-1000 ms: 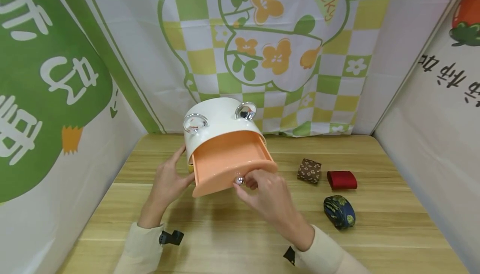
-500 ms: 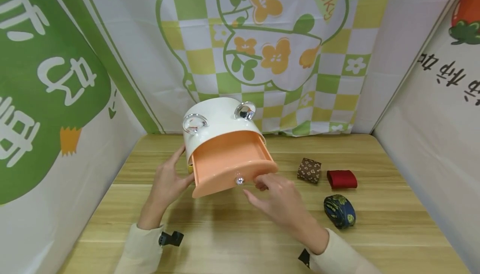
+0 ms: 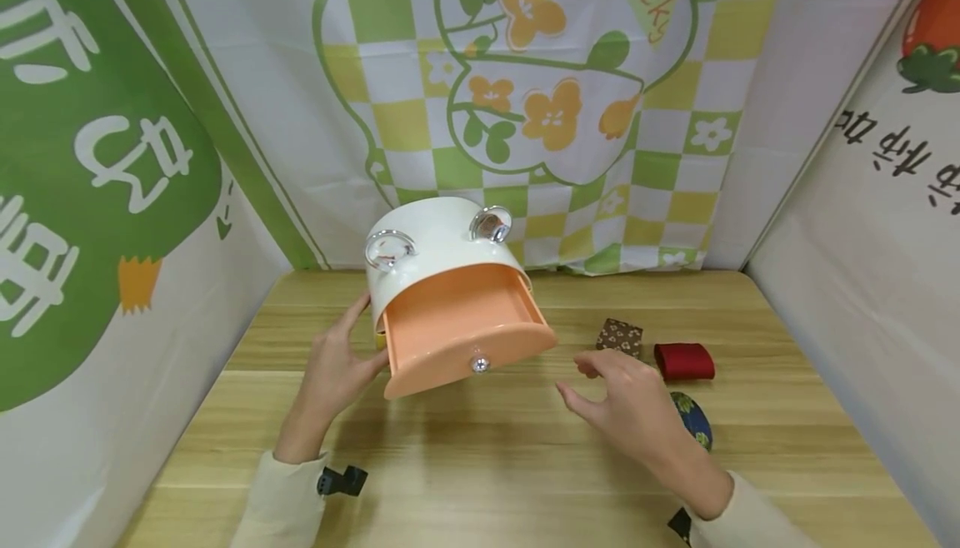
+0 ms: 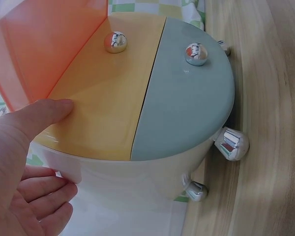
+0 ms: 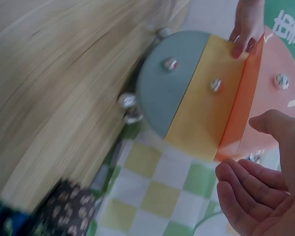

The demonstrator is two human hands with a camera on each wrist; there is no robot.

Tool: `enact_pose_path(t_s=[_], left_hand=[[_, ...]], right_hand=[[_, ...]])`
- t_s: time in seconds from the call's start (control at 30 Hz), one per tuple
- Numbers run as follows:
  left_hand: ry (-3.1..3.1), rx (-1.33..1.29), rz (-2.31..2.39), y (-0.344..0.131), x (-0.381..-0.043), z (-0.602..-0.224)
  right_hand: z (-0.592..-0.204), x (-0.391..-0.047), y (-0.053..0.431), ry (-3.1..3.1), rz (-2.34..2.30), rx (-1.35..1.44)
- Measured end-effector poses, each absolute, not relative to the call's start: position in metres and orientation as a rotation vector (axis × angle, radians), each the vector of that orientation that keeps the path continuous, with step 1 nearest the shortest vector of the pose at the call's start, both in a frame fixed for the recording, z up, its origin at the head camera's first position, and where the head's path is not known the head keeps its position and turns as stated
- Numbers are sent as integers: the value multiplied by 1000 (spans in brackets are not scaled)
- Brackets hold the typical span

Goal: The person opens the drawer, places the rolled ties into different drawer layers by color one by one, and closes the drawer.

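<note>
From the head we face forward, down at the counter point(image 3: 465, 465); from both wrists, closer and sideways, we share the three-drawer cabinet's front point(image 4: 132, 93).

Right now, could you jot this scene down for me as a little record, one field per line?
cabinet: white, on the table
orange drawer: pulled out, nothing visible inside
yellow drawer, blue-grey drawer: closed
left hand: touches the cabinet's side
right hand: holds nothing
brown roll, red roll, blue roll: on the table, right of the cabinet
</note>
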State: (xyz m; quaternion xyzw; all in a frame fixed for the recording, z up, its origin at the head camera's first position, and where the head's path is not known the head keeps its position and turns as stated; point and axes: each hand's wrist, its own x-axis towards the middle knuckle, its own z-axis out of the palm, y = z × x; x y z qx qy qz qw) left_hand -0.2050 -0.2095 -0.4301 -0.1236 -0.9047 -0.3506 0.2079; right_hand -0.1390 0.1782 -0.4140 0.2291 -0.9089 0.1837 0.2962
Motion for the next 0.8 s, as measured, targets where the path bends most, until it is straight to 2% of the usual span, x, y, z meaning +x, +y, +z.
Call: enact_pose_path(t_s=[0.43,0.8], left_hand=[[-2518,-352,-985,-209,-204,-429],[-2537,-337,-974,-210,-204,-429]], right_hand=[[-409,-145,259,-2576,453,594],[-410,-181,331,-2807,494,568]])
